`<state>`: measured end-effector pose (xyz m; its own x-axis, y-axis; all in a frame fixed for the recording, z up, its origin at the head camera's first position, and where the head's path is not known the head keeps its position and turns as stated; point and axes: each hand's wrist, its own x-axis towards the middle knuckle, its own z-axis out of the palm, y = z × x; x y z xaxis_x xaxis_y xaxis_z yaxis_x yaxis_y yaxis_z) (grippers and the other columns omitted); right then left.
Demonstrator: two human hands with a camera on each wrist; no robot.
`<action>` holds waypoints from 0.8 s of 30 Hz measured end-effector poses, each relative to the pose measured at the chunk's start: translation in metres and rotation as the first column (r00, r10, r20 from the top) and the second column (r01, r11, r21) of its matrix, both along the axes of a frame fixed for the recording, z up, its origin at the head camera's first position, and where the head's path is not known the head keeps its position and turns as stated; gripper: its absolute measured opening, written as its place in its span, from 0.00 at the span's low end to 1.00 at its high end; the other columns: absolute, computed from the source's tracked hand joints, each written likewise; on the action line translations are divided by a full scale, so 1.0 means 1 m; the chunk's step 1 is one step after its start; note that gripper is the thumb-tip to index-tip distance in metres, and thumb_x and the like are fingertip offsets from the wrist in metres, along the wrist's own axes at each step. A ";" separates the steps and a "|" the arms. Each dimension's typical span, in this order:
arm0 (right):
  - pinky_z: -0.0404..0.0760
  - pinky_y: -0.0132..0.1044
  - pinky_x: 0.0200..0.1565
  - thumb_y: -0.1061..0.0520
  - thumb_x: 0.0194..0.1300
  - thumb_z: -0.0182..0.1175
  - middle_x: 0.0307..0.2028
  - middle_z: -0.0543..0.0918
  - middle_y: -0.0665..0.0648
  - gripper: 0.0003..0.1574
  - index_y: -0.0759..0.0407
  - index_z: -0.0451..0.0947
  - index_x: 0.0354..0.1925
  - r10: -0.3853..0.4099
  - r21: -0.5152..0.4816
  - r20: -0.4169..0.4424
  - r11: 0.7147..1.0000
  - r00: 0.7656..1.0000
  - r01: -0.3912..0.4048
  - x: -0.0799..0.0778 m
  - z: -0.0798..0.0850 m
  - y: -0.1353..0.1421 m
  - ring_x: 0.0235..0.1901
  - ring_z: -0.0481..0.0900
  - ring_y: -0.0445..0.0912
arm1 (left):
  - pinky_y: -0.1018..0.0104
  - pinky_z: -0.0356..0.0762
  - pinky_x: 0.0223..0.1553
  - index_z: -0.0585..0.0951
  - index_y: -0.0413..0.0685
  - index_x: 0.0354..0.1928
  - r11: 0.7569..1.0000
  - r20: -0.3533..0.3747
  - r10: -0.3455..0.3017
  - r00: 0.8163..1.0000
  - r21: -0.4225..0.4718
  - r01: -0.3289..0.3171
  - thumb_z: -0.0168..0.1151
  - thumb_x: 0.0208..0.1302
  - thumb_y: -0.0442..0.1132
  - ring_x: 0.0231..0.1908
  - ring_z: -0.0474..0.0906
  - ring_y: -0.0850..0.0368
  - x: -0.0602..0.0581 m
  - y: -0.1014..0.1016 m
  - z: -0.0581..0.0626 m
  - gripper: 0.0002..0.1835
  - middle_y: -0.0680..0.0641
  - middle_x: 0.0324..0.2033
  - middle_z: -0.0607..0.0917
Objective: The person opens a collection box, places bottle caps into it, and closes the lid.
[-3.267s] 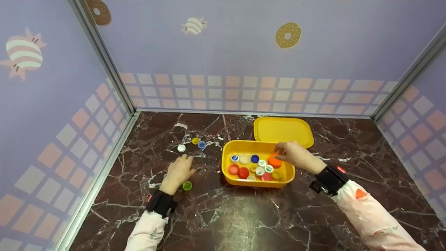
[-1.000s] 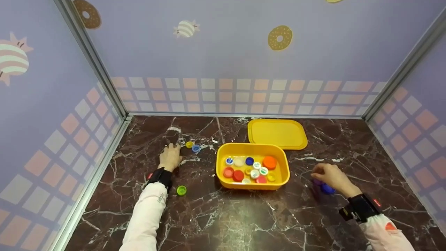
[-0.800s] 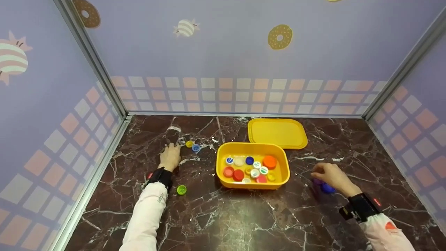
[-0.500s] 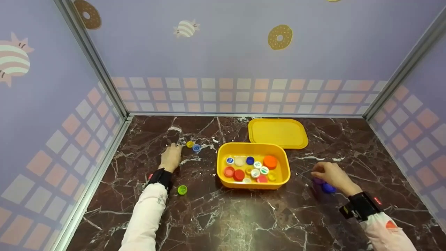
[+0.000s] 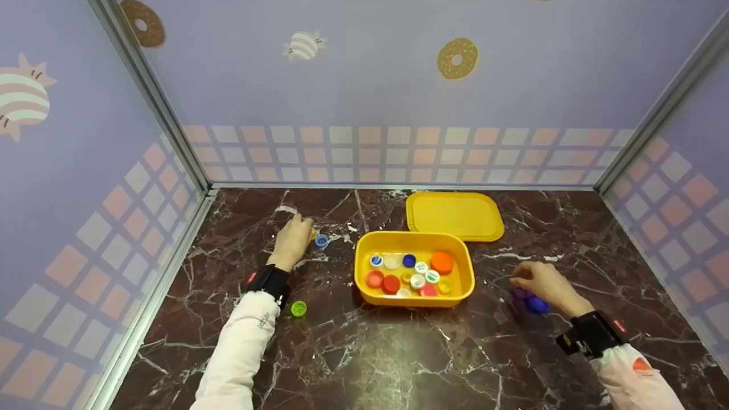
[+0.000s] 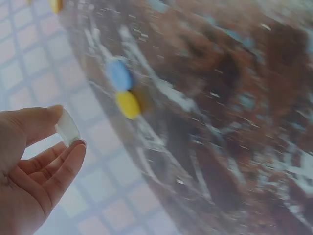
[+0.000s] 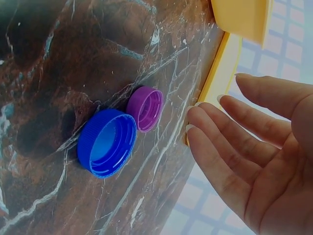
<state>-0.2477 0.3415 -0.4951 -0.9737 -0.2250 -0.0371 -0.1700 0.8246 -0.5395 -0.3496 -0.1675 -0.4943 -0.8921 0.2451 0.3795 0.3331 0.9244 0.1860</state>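
Pinching a white bottle cap with the left hand, with the yellow plastic box to those fingers' right. Holding nothing in the right hand, with fingers apart, near the purple screw cap and blue screw cap.

Lilac walls printed with doughnuts and pink-and-white checks rise beyond and beside the fingers; below those fingers, light glints off a white-veined brown tabletop.
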 end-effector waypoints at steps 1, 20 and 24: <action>0.74 0.43 0.28 0.60 0.59 0.60 0.23 0.80 0.56 0.06 0.63 0.77 0.33 0.001 -0.001 0.000 1.000 1.000 -0.001 0.000 0.000 0.000 0.23 0.78 0.50 | 0.49 0.74 0.29 0.76 0.35 0.32 1.000 -0.018 -0.020 1.000 0.003 0.020 0.59 0.56 0.31 0.30 0.75 0.40 0.001 0.004 0.003 0.05 0.37 0.29 0.73; 0.74 0.45 0.31 0.59 0.58 0.60 0.26 0.80 0.53 0.06 0.61 0.79 0.33 0.010 0.022 -0.065 1.000 0.998 -0.009 0.006 0.000 0.010 0.25 0.77 0.46 | 0.64 0.74 0.26 0.77 0.41 0.32 0.908 -0.017 -0.407 0.913 -0.116 0.403 0.58 0.57 0.34 0.26 0.72 0.51 0.035 0.113 0.035 0.03 0.45 0.28 0.72; 0.73 0.44 0.30 0.59 0.57 0.61 0.27 0.80 0.52 0.06 0.61 0.78 0.32 0.007 0.047 -0.084 0.999 0.996 -0.003 0.009 -0.001 0.014 0.26 0.76 0.46 | 0.63 0.74 0.29 0.78 0.42 0.31 0.866 0.061 -0.464 0.884 -0.181 0.467 0.61 0.52 0.33 0.29 0.74 0.51 0.040 0.130 0.027 0.04 0.45 0.29 0.74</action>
